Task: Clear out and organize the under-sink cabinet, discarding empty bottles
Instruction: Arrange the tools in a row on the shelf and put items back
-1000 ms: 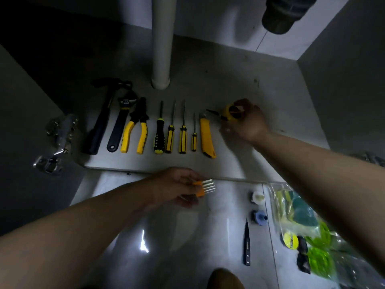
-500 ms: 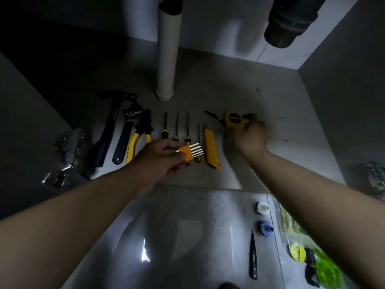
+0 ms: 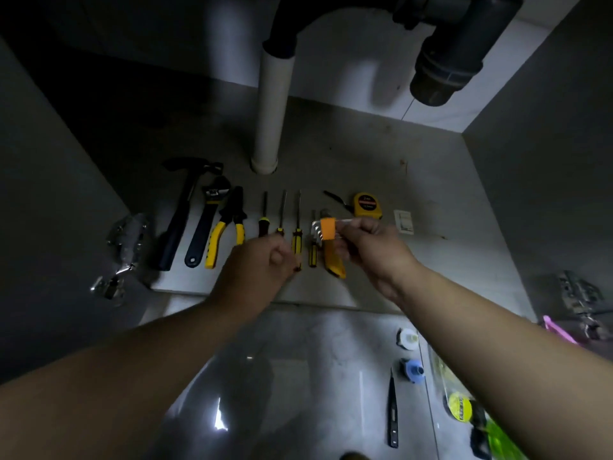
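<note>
While my right hand [image 3: 371, 250] pinches the orange hex key set [image 3: 328, 228] over the yellow utility knife [image 3: 334, 262], my left hand [image 3: 258, 263], at its eight o'clock, hangs curled and empty; the tape measure [image 3: 366, 204] sits at one o'clock.

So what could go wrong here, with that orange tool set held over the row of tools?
The right hand pinches the hex keys by one side only, above the knife; a slip might drop them onto the neat row. The curled left hand hangs close over the screwdrivers and could nudge them out of line. The cabinet is dim, so small parts may be hard to spot.
</note>
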`<state>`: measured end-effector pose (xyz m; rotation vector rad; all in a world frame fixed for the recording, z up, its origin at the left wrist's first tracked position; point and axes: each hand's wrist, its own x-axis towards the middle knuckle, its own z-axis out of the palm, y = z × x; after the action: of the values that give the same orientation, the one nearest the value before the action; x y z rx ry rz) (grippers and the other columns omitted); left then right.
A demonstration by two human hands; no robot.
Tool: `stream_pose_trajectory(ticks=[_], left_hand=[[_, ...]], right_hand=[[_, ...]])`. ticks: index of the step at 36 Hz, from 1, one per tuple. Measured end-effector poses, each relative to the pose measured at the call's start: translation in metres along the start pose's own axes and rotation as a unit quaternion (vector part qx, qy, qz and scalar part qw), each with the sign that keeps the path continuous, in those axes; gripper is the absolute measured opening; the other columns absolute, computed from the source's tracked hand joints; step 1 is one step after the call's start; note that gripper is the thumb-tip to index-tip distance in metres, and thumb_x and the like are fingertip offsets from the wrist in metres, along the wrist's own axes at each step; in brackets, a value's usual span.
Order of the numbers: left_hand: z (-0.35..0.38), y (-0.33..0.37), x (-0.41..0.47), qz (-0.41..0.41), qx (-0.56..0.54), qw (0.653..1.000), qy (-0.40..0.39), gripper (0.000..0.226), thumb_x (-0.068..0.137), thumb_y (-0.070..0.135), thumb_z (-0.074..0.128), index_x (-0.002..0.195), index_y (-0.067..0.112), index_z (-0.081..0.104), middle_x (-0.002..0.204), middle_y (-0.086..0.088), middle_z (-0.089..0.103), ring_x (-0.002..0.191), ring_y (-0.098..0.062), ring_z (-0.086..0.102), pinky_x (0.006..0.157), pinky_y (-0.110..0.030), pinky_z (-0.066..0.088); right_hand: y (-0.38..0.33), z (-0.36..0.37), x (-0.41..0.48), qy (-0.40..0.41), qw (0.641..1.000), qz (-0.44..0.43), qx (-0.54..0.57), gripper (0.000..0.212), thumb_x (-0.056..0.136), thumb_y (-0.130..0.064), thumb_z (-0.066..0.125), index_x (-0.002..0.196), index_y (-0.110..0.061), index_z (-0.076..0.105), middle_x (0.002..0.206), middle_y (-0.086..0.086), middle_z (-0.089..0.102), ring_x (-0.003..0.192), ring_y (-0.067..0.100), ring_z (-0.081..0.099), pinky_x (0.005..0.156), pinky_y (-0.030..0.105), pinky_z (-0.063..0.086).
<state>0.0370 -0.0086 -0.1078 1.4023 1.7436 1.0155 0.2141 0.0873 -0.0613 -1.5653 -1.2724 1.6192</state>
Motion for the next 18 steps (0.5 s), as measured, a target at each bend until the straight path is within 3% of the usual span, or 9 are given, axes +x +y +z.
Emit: stream_pose_trajectory(ticks=[4, 7, 9, 13, 18], left_hand=[[0.004, -0.019, -0.025, 0.173, 0.204, 0.962, -0.055, 0.017, 0.098, 0.024, 0.063, 0.109, 0.021, 0.075, 0.105, 0.005, 0.069, 0.101, -0.015, 0.058, 0.081, -0.037, 0.053], [0.001, -0.027, -0.035, 0.200, 0.263, 0.940, -0.087, 0.030, 0.093, 0.013, 0.066, 0.121, 0.020, 0.073, 0.118, 0.003, 0.068, 0.112, -0.019, 0.058, 0.088, -0.037, 0.055], [-0.002, -0.031, -0.040, 0.204, 0.300, 0.927, -0.096, 0.042, 0.083, 0.008, 0.074, 0.124, 0.018, 0.072, 0.125, 0.001, 0.068, 0.117, -0.021, 0.060, 0.093, -0.036, 0.056], [-0.002, -0.029, -0.045, 0.180, 0.315, 0.928, -0.091, 0.057, 0.069, 0.003, 0.085, 0.122, 0.021, 0.074, 0.126, 0.004, 0.070, 0.118, -0.020, 0.064, 0.088, -0.036, 0.060], [0.003, -0.021, -0.052, 0.144, 0.294, 0.943, -0.065, 0.056, 0.069, 0.003, 0.084, 0.122, 0.019, 0.074, 0.126, 0.003, 0.070, 0.117, -0.021, 0.065, 0.088, -0.035, 0.061]], right_hand=[[-0.010, -0.007, 0.027, 0.101, 0.994, -0.013, -0.028, 0.014, 0.096, -0.003, 0.060, 0.092, 0.001, 0.073, 0.088, 0.017, 0.075, 0.068, 0.016, 0.070, 0.072, 0.029, 0.062], [-0.013, -0.009, 0.048, 0.140, 0.986, -0.012, -0.094, 0.009, 0.085, -0.007, 0.069, 0.083, -0.002, 0.077, 0.089, 0.023, 0.075, 0.084, 0.033, 0.074, 0.084, 0.050, 0.061], [-0.016, -0.007, 0.059, 0.150, 0.981, -0.002, -0.126, 0.008, 0.078, -0.008, 0.073, 0.070, -0.008, 0.075, 0.086, 0.022, 0.074, 0.091, 0.039, 0.072, 0.083, 0.059, 0.058], [-0.017, 0.003, 0.082, 0.143, 0.984, 0.001, -0.109, 0.015, 0.079, -0.013, 0.080, 0.070, -0.022, 0.072, 0.088, 0.010, 0.075, 0.088, 0.027, 0.074, 0.085, 0.051, 0.061], [-0.016, 0.022, 0.104, 0.145, 0.985, -0.003, -0.089, 0.012, 0.084, -0.012, 0.077, 0.078, -0.019, 0.070, 0.095, 0.014, 0.073, 0.087, 0.025, 0.073, 0.081, 0.043, 0.062]])
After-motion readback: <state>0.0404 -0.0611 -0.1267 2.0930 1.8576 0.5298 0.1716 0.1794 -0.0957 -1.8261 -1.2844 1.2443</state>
